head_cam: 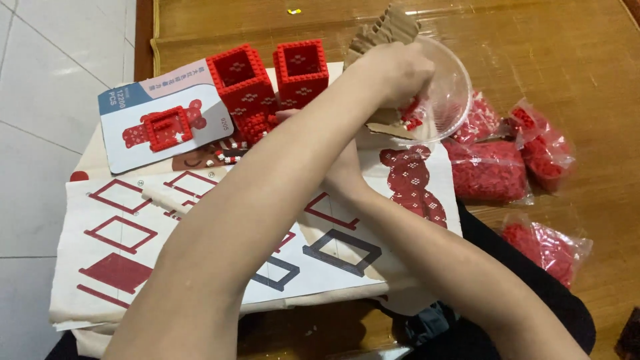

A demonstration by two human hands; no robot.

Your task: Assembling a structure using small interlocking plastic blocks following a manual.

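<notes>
Wood is under everything: a brown table [567, 40] with a shine on it, and grey floor tiles [40, 133] to the left of it.

Nearest to me lies a big paper sheet [120, 267] with drawings of red and dark frames, and my two forearms cross above it. My right hand [341, 167] goes under the left forearm toward the middle. Only the wrist and one fingertip [283, 115] show, the tip just beside the red towers [243, 83]. I cannot tell if this hand is open, or if it has hold of something.

A little farther, the towers stand upright on the sheet. They are two hollow square ones of small red blocks, close together. Beside them on the left lies a card [153, 113] with a picture of a red figure.

My left hand [393, 70] reaches across into a clear bowl [460, 80], which is tilted. The fingers are curled down to the red pieces [412, 115] inside, and the hand covers them, so I cannot say if a piece is already pinched. As I judge, the step in hand is picking pieces from the bowl. Such tiny pieces call for a fine pinch with the fingertips.

A piece of cardboard [387, 27] stands behind the bowl. Right of the bowl, bags [490, 170] of red pieces lie on the table.
</notes>
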